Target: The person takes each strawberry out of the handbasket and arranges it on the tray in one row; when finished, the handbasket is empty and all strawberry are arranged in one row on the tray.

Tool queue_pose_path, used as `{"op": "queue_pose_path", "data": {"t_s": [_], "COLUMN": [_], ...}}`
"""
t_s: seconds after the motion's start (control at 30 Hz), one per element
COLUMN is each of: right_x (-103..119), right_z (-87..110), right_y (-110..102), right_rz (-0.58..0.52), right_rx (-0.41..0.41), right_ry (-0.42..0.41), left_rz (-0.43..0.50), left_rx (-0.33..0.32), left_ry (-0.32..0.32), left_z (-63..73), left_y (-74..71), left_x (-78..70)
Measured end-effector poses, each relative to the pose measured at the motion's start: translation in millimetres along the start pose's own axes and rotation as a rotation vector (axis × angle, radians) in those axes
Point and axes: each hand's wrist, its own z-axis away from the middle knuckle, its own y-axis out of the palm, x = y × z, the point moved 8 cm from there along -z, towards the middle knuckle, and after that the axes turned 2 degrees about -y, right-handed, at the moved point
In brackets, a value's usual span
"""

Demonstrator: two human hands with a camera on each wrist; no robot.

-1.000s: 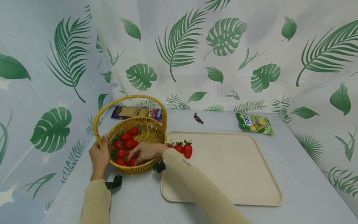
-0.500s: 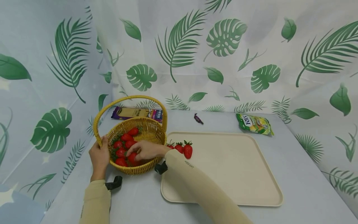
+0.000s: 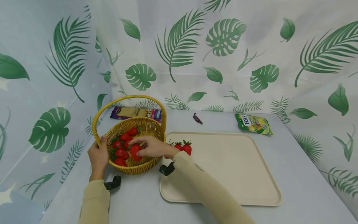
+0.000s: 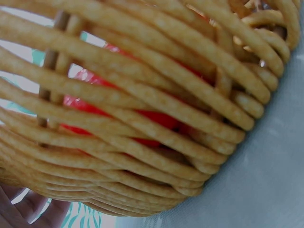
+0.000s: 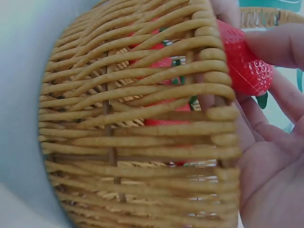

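Observation:
My left hand (image 3: 98,157) grips the left rim of a yellow wicker basket (image 3: 141,169), near the foot of its arched handle; in the left wrist view, fingers (image 4: 52,214) show dimly past the weave. Several red strawberries (image 3: 121,153) with green leaves lie in the basket's left half. Over the basket's front part, my right hand (image 3: 153,147) pinches one strawberry (image 3: 135,152) between thumb and fingers. The right wrist view has this strawberry (image 5: 244,61) just beyond the rim, with the thumb against it.
A beige tray (image 3: 223,168) lies right of the basket, a few strawberries (image 3: 187,148) at its upper left, partly behind my right wrist. Farther back are a purple-and-gold packet (image 3: 131,112), a small dark wrapped candy (image 3: 197,119) and a green snack bag (image 3: 253,123).
My right hand has lifted the strawberry from among the others and moved slightly up and right with it. My left hand stays on the basket.

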Motion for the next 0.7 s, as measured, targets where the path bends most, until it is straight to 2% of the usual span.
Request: {"op": "queue_pose_path", "data": {"t_s": [0.2, 0.4, 0.57, 0.7], "right_x": [-4, -6, -6, -8], "right_z": [17.0, 32.6, 46.5, 57.7], "right_y": [-11, -20, -27, -32], "right_rz": [-0.031, -0.04, -0.06, -0.076], "right_rx": [-0.085, -0.166, -0.193, -0.202], "right_ry": [0.013, -0.01, -0.036, -0.019], "left_rz": [-0.01, -0.006, -0.003, 0.006], "left_rx": [0.001, -0.006, -0.004, 0.004], "left_ry": [0.006, 0.007, -0.004, -0.014], "left_z": [0.7, 1.0, 1.5, 1.6], "left_y": [-0.7, -0.8, -1.0, -0.5], "left_x": [-1.2, -2.4, -1.9, -1.5]}}
